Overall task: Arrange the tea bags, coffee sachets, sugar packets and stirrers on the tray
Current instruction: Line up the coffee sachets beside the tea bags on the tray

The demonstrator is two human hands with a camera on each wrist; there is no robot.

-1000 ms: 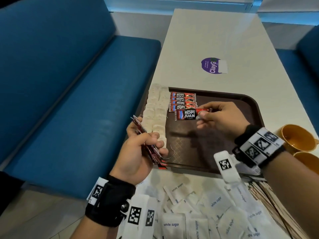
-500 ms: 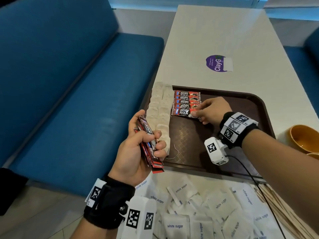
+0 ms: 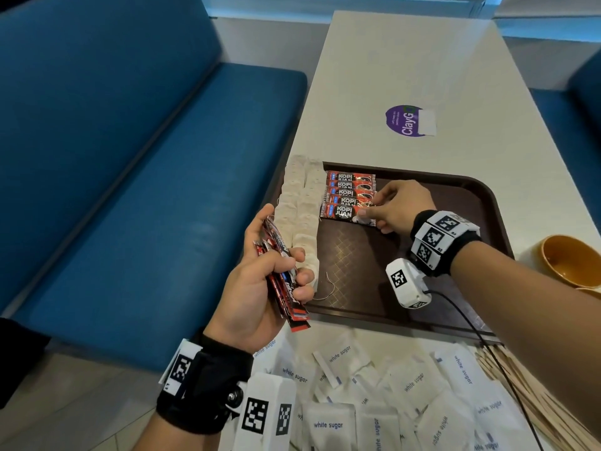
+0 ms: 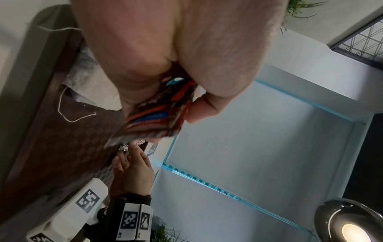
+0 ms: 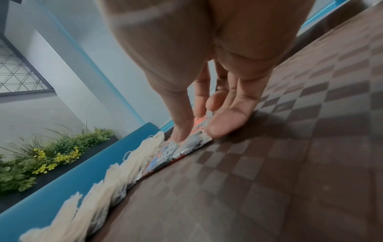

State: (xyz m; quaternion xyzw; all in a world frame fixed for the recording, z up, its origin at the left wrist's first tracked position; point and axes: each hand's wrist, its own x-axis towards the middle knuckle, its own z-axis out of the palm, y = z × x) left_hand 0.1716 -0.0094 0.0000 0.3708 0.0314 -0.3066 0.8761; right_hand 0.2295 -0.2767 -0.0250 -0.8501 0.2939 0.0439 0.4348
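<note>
Tea bags (image 3: 300, 206) fill two rows at the tray's (image 3: 461, 190) nine o'clock edge, five coffee sachets (image 3: 349, 196) beside them. The right hand (image 3: 398, 206) presses the newest flat with straight fingertips; the left hand (image 3: 260, 281) grips the spare sachets (image 3: 283, 281). Sugar packets (image 3: 374, 385) and stirrers (image 3: 527, 395) wait off-tray at six o'clock: roughly halfway, I'd judge.

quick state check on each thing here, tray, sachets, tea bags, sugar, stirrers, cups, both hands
tray: on the table, partly filled
tea bags: two columns along the tray's left edge
coffee sachets on tray: five, in an overlapping column
left hand: grips a bundle of sachets
right hand: fingers touch the nearest laid sachet
sugar packets: loose heap, off the tray
stirrers: piled off the tray
cups: empty
</note>
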